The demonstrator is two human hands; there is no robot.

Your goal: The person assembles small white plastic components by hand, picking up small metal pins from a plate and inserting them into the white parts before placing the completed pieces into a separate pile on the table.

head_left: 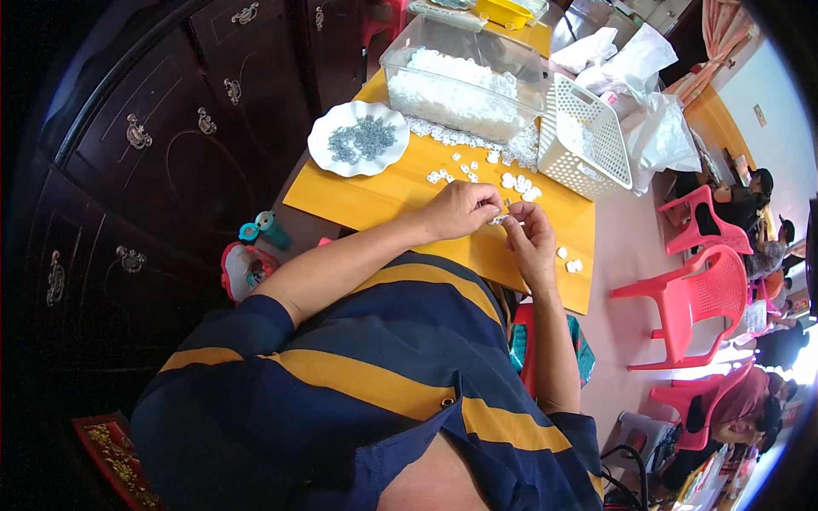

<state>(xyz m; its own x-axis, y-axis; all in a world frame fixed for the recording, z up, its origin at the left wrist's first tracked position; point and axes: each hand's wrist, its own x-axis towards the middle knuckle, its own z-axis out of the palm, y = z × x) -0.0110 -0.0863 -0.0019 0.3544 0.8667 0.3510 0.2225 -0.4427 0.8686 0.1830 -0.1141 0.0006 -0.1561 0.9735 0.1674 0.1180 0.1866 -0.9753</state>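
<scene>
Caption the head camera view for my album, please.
Left fingers and right fingers hold a small white piece above a yellow table.

No text, number or sign can be read. A small pale patch, perhaps a label, sits on the white basket at the far end of the counter's right edge, too small to make out. Just beyond that edge, a white plastic bag bears a reddish mark, also illegible. Gold figures cover a red panel away from the counter; whether writing or ornament, I cannot tell.
</scene>
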